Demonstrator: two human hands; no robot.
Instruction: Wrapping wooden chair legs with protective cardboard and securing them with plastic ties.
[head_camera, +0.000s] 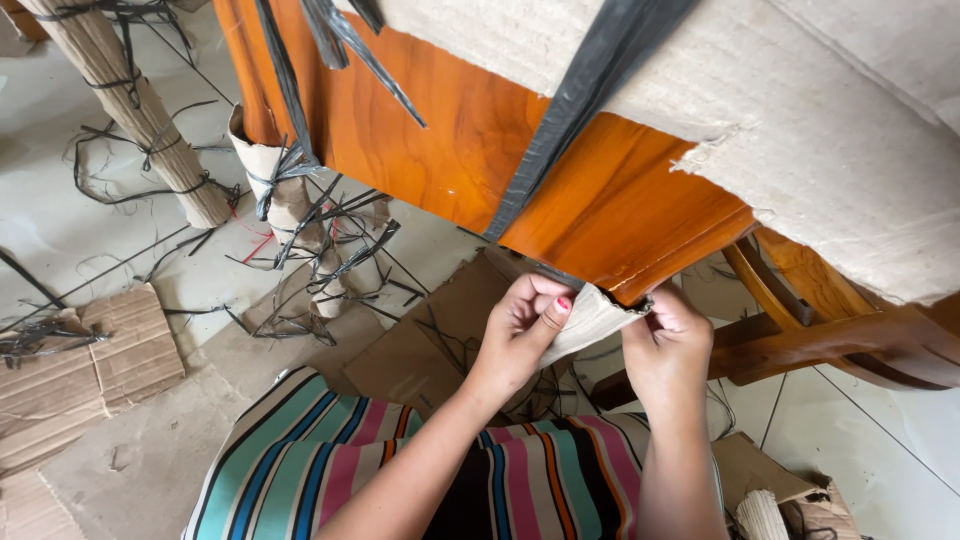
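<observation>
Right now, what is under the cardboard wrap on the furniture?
Under the cardboard wrap, glossy orange wood shows where it is torn away. Both the left hand and right hand grip a cardboard strip. The rest stays covered.

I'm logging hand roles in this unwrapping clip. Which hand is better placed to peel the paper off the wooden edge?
Probably the left hand: it grips the paper wrapping fully, while the right hand only pinches it at the wooden edge.
</observation>
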